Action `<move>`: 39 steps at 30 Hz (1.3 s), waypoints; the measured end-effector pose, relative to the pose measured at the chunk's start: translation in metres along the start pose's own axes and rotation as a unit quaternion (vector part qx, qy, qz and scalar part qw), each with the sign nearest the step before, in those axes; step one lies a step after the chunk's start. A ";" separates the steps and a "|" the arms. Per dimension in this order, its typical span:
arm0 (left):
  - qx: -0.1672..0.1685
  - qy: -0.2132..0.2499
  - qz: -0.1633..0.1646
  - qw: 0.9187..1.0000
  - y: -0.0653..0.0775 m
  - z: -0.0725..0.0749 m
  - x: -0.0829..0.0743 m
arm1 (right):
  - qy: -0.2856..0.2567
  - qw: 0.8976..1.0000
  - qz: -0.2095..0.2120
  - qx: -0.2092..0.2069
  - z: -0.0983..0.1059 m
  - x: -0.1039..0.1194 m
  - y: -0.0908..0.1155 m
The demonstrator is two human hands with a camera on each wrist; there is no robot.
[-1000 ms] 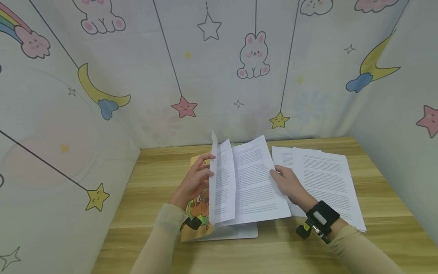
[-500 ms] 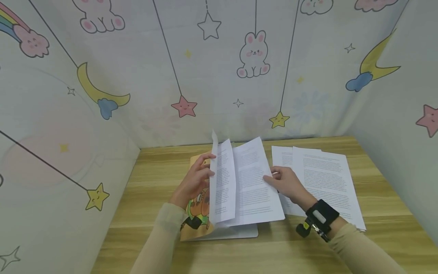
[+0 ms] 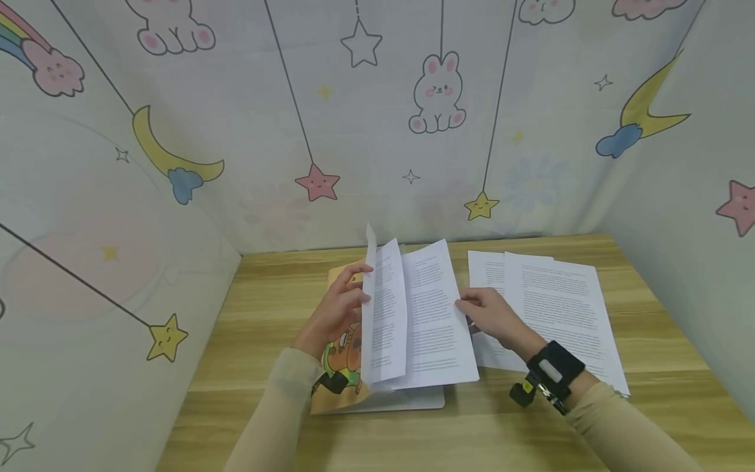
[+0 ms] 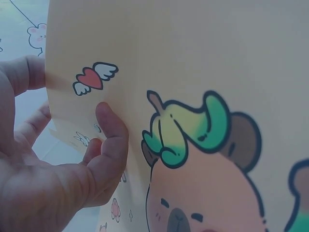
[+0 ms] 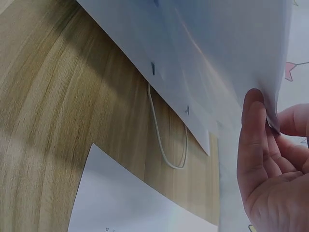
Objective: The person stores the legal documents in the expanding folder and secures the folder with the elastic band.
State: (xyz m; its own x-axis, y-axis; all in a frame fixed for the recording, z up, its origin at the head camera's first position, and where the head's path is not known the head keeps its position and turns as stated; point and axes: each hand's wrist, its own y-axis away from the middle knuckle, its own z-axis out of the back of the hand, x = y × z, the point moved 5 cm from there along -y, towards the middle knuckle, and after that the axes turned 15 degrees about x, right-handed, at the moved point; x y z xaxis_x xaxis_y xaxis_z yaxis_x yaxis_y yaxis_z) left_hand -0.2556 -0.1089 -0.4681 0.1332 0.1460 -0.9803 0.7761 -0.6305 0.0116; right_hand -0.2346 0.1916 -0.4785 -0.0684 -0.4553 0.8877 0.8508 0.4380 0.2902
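Partway, I'd judge: some printed pages (image 3: 439, 321) within the open capybara folder (image 3: 352, 359), others outside it.
My left hand (image 3: 335, 311) holds the folder's cover raised by its edge, at the table's (image 3: 271, 334) middle; my right hand (image 3: 494, 317) pinches the pages' right edge. Loose sheets (image 3: 557, 308) overlap on the table to the right. The rows of print are too small to read; I see no brand.

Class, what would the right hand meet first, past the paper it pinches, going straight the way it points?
Probably the raised, curved page near the left hand, though the head view leaves depth unclear.
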 end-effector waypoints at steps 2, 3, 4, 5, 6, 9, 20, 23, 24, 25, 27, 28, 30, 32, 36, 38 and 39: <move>0.001 -0.002 0.002 1.000 0.000 0.000 0.000 | 0.002 1.000 0.000 0.005 0.000 0.000 0.000; 0.000 -0.004 0.003 1.000 -0.001 -0.001 0.000 | 0.002 1.000 0.001 0.007 0.000 0.000 0.000; 0.000 -0.004 0.004 1.000 -0.001 -0.001 0.000 | 0.000 1.000 0.000 0.007 0.000 -0.001 0.000; 0.000 -0.004 0.005 1.000 -0.001 -0.001 0.000 | -0.001 1.000 0.000 0.007 0.000 -0.002 -0.001; 0.000 -0.004 0.005 1.000 -0.001 -0.001 0.000 | -0.004 1.000 0.000 0.006 -0.001 -0.002 -0.001; 0.001 -0.002 0.004 1.000 -0.001 -0.002 0.000 | -0.015 1.000 0.005 0.004 -0.002 -0.004 -0.002; 0.005 -0.004 0.001 1.000 -0.001 -0.002 0.000 | -0.038 0.999 0.022 0.008 -0.013 -0.002 -0.006; 0.003 -0.004 0.002 1.000 -0.001 -0.001 0.001 | -0.036 0.999 0.026 0.005 -0.014 -0.002 -0.008; 0.003 -0.004 0.001 1.000 -0.001 -0.001 0.001 | -0.032 0.999 0.028 0.004 -0.015 -0.002 -0.009; 0.003 -0.004 0.002 1.000 -0.001 -0.001 0.001 | -0.031 0.999 0.028 0.004 -0.015 -0.002 -0.010; 0.003 -0.005 0.002 1.000 -0.001 0.000 0.002 | -0.028 0.999 0.030 0.003 -0.017 -0.001 -0.011; 0.004 -0.004 0.002 1.000 -0.001 -0.001 0.002 | -0.027 0.999 0.031 0.004 -0.018 0.000 -0.012; 0.005 -0.004 0.002 1.000 -0.001 -0.001 0.001 | -0.028 0.999 0.035 0.007 -0.019 0.001 -0.013; 0.006 -0.002 0.003 1.000 -0.001 -0.001 0.001 | -0.031 0.999 0.040 0.009 -0.020 0.002 -0.015; 0.005 -0.001 0.001 1.000 -0.001 -0.002 0.001 | -0.032 0.998 0.047 0.012 -0.022 0.005 -0.018; 0.004 -0.001 0.000 1.000 -0.001 -0.002 0.001 | -0.028 0.998 0.046 0.013 -0.023 0.006 -0.020; 0.003 0.000 -0.001 1.000 -0.001 -0.002 0.001 | -0.028 0.999 0.044 0.013 -0.023 0.006 -0.021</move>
State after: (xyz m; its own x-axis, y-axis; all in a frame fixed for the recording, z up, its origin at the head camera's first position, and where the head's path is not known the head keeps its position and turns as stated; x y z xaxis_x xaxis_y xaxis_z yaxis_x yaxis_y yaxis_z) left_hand -0.2553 -0.1066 -0.4683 0.1320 0.1461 -0.9804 0.7726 -0.6349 0.0094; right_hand -0.2409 0.1618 -0.4871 -0.0245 -0.3703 0.9286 0.8409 0.4946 0.2194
